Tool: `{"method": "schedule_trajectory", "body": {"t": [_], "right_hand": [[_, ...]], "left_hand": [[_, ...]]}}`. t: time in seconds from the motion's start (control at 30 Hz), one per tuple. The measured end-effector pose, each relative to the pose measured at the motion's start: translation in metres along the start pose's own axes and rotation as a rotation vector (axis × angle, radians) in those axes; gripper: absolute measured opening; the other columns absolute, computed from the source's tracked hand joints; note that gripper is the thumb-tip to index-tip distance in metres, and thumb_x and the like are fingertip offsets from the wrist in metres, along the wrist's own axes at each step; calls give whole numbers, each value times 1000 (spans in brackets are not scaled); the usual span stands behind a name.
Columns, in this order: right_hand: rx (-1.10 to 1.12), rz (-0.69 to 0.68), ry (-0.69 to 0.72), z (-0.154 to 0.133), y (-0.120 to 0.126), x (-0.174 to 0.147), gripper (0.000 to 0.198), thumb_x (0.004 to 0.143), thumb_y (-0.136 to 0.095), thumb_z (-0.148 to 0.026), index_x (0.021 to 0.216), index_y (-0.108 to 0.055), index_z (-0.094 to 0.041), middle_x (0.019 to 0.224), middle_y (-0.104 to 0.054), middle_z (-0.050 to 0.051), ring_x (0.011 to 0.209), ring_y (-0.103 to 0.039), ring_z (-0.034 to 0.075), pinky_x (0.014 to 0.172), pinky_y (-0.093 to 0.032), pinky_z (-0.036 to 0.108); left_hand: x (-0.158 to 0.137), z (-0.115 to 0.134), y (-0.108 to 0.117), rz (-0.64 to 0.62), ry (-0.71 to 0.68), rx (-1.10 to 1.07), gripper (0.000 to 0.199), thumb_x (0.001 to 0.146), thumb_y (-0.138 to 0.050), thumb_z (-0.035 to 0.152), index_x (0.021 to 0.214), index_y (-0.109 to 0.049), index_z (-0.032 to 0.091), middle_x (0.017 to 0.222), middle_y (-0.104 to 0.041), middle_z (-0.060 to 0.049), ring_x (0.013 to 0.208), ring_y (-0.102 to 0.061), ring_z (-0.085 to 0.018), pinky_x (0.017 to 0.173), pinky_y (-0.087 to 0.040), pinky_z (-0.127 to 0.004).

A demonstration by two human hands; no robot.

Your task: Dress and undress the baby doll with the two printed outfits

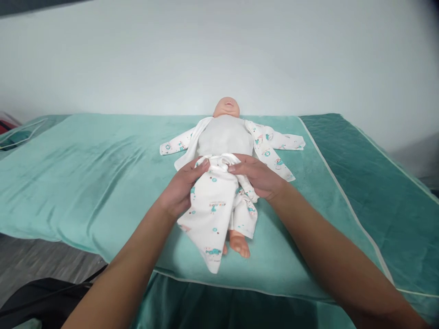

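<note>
A baby doll lies on its back with its head at the far side. It wears an open white printed jacket spread out to both sides, and printed pants. Above the doll's legs, a white printed baby cloth hangs down to a point. My left hand pinches its gathered upper edge from the left, thumb on top. From the right, my right hand grips the same edge, thumb also on top. One bare foot shows below; the other is mostly hidden by the cloth.
A light teal sheet covers the bed, with a darker teal cover at the right. Behind the bed stands a pale wall. A black item is at the lower left, over the grey floor.
</note>
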State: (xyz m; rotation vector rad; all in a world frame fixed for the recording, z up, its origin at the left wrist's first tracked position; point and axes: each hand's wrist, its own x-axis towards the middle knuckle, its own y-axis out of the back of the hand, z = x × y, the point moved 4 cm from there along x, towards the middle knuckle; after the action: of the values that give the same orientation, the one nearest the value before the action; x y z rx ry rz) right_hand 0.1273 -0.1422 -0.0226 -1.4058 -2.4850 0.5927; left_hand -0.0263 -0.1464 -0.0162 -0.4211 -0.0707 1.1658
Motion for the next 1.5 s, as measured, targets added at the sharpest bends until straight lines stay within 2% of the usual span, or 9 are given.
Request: {"method": "schedule_trajectory", "body": {"t": [0.3,0.4,0.5,0.67,0.83,1.0,1.17,1.33,1.5], "right_hand": [[8,134,52,1,-1,2,30,78,-78,-37,99,-71,-18,84,-72,1,74,-66,15,72,-52,26],[-9,154,62,3,0,3,29,77,-80,-36,98,-71,-18,82,-72,0,74,-65,14,69,-50,25],[-28,135,52,4,-1,3,31,78,-79,-37,102,-71,-19,87,-73,1,78,-66,15,72,-51,26],[-115,-54,4,0,-8,-2,43,80,-77,-43,116,-69,-20,99,-74,4,87,-68,17,80,-52,29],[-383,-243,-175,-1,-15,-11,49,71,-86,-34,115,-70,-20,107,-74,4,96,-68,20,85,-52,31],[-204,-83,-73,0,-12,-7,37,75,-82,-31,108,-70,-19,97,-73,2,90,-67,17,82,-51,29],[-65,62,-22,4,-9,-3,25,72,-83,-26,92,-69,-19,81,-68,-3,72,-63,12,67,-49,23],[-129,82,-2,2,-9,-5,26,75,-80,-27,98,-69,-21,82,-67,-3,74,-63,12,67,-48,23],[-363,-135,-61,-3,-17,-10,41,80,-77,-34,117,-68,-20,102,-72,4,96,-66,21,84,-50,31]], "left_hand": [[-3,3,-2,-169,43,170,46,76,-74,55,92,-69,12,77,-68,-4,63,-58,-11,56,-44,-21],[-9,4,-4,-235,90,229,41,66,-86,42,89,-69,13,80,-69,-3,66,-59,-12,59,-44,-21],[-9,3,-4,-122,86,118,33,68,-85,29,93,-70,13,81,-70,-3,68,-62,-13,64,-48,-23],[-2,-6,1,-42,50,-202,30,76,-76,31,99,-67,14,83,-70,-5,71,-65,-17,68,-51,-27],[-1,-10,6,-20,27,-142,31,76,-78,40,81,-64,13,69,-64,-2,60,-60,-15,58,-47,-25],[-7,-3,5,-77,10,-11,47,71,-78,56,87,-69,12,76,-67,-4,64,-61,-14,62,-46,-25],[-15,4,-2,-232,111,266,42,63,-88,33,99,-74,16,90,-73,-5,78,-64,-16,72,-48,-26],[-16,1,-4,-120,98,134,28,71,-82,33,88,-74,13,79,-71,-5,71,-63,-14,68,-47,-25],[-16,-9,-3,22,25,-150,35,73,-78,38,93,-71,11,75,-70,-6,65,-62,-16,64,-46,-26]]}}
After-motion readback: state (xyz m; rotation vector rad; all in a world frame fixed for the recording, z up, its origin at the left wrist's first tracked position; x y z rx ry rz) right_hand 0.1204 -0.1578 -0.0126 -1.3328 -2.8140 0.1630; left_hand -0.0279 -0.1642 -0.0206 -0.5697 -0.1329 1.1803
